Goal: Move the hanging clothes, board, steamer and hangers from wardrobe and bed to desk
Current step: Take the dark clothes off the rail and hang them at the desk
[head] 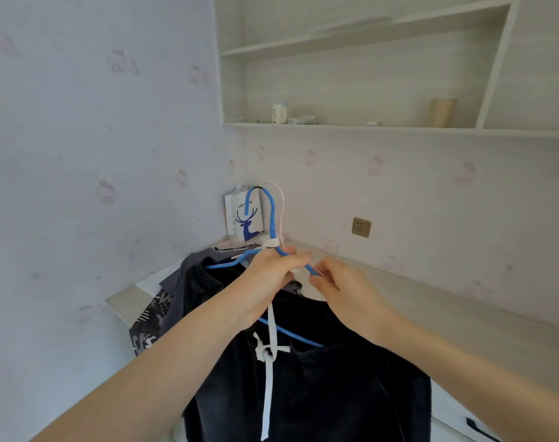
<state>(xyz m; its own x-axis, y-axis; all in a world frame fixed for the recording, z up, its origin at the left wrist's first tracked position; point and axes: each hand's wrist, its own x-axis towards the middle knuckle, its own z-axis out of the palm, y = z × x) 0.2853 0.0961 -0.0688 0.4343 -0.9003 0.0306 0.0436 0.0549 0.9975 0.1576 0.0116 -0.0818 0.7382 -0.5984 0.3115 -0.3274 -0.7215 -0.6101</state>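
Left hand: clenched round blue wire hanger, frame centre.
Right hand: pinching hanger's arm.
Risk: dark drawstring trousers could slide off before reaching pale desk.

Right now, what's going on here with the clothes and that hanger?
A person is holding a blue hanger over a corner desk. The left hand grips the hanger just below its hook, and the right hand pinches its right arm. A dark garment with a white drawstring hangs from it. More dark clothes already lie on the desk to the left, near a small bag with a deer print in the corner.
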